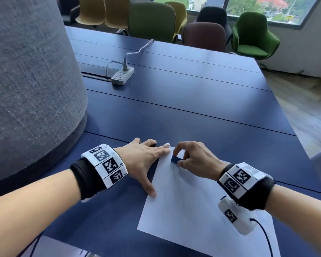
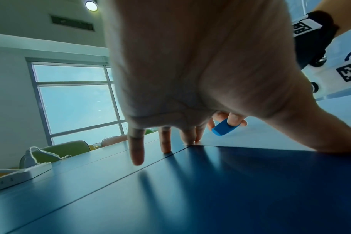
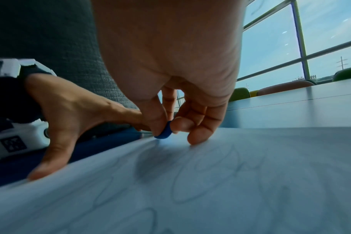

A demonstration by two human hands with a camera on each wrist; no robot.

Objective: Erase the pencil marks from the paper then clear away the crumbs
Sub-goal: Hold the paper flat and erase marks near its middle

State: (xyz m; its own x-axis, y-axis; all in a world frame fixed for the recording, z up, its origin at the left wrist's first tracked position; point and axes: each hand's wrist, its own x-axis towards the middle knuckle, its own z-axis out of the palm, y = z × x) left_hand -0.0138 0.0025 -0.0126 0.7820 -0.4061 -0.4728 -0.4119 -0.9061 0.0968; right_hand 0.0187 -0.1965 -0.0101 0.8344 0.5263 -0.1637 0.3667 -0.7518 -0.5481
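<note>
Erasing step: right hand (image 1: 194, 160) grip pinches eraser (image 1: 176, 159) at far-left corner of paper (image 1: 193, 204), left hand (image 1: 145, 158) flat, fingers spread, pinning edge; next, rub toward nearer pencil marks (image 3: 220, 171).

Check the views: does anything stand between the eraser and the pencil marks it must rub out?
Nothing visible does. The right hand pinches the blue eraser at the paper; bare sheet lies between it and the pencil marks.

Bright daylight from windows (image 1: 248, 6), soft finger shadows, wrist views blurry w/ fisheye edges
</note>
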